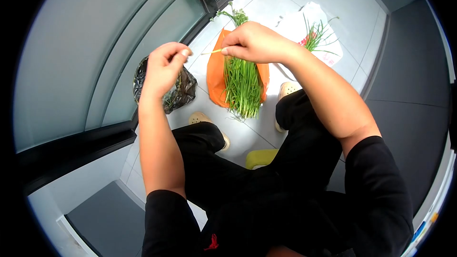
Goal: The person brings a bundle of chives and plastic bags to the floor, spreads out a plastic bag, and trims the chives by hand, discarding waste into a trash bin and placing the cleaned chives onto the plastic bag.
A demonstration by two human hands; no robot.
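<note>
My right hand (pixel 250 43) pinches a thin yellowish stalk (pixel 212 52), whose free end points left toward my other hand. My left hand (pixel 164 66) is raised over the black plastic bag (pixel 183 90), its thumb and fingertips close together; whether anything tiny is between them is too small to tell. Below my right hand a large bunch of long green stems (pixel 243 83) lies on an orange bag (pixel 216 78), with small pale buds showing at its far end.
A white plastic bag (pixel 295 24) with a few green stems (pixel 315 38) on it lies on the tiled floor at the upper right. A frosted glass door (pixel 109 43) stands at the left. My beige shoes and a green stool (pixel 261 157) are below.
</note>
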